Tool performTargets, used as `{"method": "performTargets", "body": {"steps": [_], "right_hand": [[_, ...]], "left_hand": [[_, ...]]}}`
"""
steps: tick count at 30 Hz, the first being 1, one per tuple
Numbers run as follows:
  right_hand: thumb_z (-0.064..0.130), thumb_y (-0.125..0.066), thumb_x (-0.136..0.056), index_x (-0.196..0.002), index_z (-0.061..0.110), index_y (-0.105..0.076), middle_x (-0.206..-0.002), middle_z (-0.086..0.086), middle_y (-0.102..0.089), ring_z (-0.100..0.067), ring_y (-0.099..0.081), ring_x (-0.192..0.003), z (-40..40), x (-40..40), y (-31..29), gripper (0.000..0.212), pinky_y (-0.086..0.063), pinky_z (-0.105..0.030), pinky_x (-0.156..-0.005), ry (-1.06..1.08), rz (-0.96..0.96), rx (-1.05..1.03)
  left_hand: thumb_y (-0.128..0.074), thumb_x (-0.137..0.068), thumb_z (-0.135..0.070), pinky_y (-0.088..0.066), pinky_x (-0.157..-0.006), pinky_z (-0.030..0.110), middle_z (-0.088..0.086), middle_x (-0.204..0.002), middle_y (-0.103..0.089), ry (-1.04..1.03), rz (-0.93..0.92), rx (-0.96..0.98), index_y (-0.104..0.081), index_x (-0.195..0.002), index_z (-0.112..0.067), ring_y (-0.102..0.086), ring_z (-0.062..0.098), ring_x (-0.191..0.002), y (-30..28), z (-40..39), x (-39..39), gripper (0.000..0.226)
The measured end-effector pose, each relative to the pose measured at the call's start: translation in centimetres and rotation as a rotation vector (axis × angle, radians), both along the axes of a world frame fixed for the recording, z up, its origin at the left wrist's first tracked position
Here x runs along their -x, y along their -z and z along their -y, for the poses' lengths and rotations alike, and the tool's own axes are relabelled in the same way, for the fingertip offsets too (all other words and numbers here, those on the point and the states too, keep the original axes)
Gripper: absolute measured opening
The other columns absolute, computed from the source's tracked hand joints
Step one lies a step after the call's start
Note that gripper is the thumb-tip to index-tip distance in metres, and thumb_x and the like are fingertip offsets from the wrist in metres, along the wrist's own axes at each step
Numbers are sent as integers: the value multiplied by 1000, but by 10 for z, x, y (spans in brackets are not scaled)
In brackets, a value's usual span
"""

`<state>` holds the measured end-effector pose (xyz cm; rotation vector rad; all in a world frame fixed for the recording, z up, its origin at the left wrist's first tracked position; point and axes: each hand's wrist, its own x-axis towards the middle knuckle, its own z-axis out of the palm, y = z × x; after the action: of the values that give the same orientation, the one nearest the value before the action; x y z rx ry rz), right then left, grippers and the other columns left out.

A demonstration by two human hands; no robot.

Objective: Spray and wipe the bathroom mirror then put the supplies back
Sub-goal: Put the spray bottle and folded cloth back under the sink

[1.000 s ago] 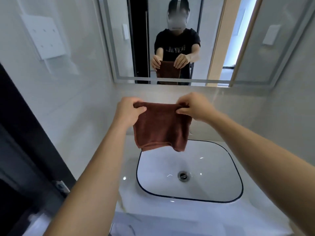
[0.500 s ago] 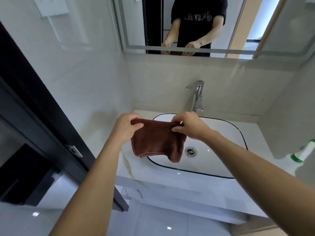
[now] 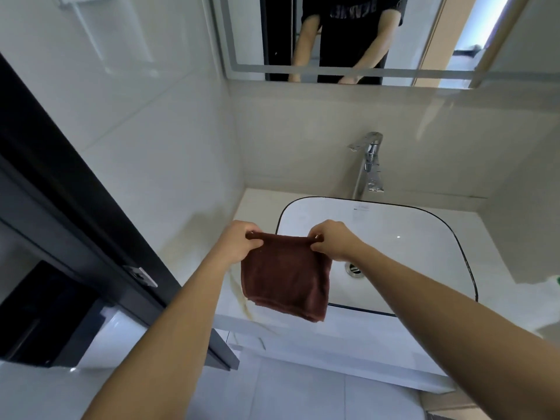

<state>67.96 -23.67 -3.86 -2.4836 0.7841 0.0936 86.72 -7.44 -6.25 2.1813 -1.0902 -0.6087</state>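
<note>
A folded brown cloth (image 3: 286,283) hangs in the air over the left front corner of the sink. My left hand (image 3: 239,242) pinches its top left corner and my right hand (image 3: 331,239) pinches its top right corner. The mirror (image 3: 348,34) is on the wall above and shows a person's arms and dark shirt. At the far right edge only a green and white bit of a spray bottle (image 3: 555,281) shows, blurred.
A white basin with a black rim (image 3: 468,269) sits in a pale counter (image 3: 257,204), with a chrome tap (image 3: 371,165) behind it. A black door frame (image 3: 75,189) runs down the left. White drawers and floor tiles lie below.
The view has tilted down from the mirror to the sink. Both hands have lowered the cloth from in front of the mirror to just above the counter's left front.
</note>
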Motion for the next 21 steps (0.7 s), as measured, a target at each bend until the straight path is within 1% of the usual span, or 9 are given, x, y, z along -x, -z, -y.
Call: {"method": "performTargets", "body": {"steps": [3,5,8,13,15,17,19,21], "right_hand": [[9,-60,-91,-115,12,-72,-118,-10,-68,-28,-60,-111,4,-12,21,26,-49,-33,-91,82,-13,-2],[8,-58,-91,-115,12,-71,-119,-10,-67,-29,-59,-112,4,-17,31,27,-50,-36,-93,114,-22,8],[7,-57,-92,-114,12,-71,-118,-10,-67,-28,-60,-109,5,-19,44,27,-51,-37,-93,146,-43,14],[8,-54,-92,-111,16,-71,-116,-10,-67,-28,-63,-102,5,-17,64,26,-53,-35,-87,212,-67,8],[7,-52,-92,-111,16,-70,-116,-10,-67,-28,-64,-100,4,-17,68,27,-53,-34,-84,229,-79,6],[8,-52,-92,-114,17,-68,-117,-10,-66,-28,-64,-100,3,-18,69,28,-54,-35,-86,243,-92,-10],[11,-53,-93,-122,19,-63,-122,-10,-64,-28,-62,-106,4,-18,69,32,-53,-36,-91,245,-107,-24],[18,-56,-96,-134,19,-55,-128,-11,-62,-28,-60,-112,7,-18,62,38,-51,-36,-94,253,-101,-31]], "left_hand": [[-73,-87,-9,-51,-84,31,5,-94,-73,-25,20,-49,-76,-96,-12,-68,24,-95,21,20,-17,10],[-73,-86,-9,-51,-82,31,5,-94,-73,-31,35,-77,-76,-95,-12,-67,25,-93,31,28,-22,10],[-73,-86,-9,-45,-77,27,3,-91,-71,-32,48,-79,-76,-93,-13,-66,23,-92,43,34,-23,8],[-72,-87,-11,-46,-80,26,2,-94,-73,-33,88,-63,-75,-93,-15,-66,21,-93,48,36,-16,8],[-72,-87,-13,-51,-86,30,1,-99,-73,-33,116,-49,-74,-96,-16,-67,20,-96,46,37,-16,10],[-72,-88,-17,-54,-90,35,1,-105,-71,-41,142,-48,-72,-105,-18,-67,20,-97,41,38,-16,17],[-70,-90,-21,-54,-90,37,2,-111,-67,-35,167,-44,-67,-114,-19,-65,21,-96,33,40,-15,25],[-67,-92,-22,-52,-93,39,3,-120,-65,-28,179,-14,-63,-123,-19,-63,22,-101,21,45,-13,32]]}}
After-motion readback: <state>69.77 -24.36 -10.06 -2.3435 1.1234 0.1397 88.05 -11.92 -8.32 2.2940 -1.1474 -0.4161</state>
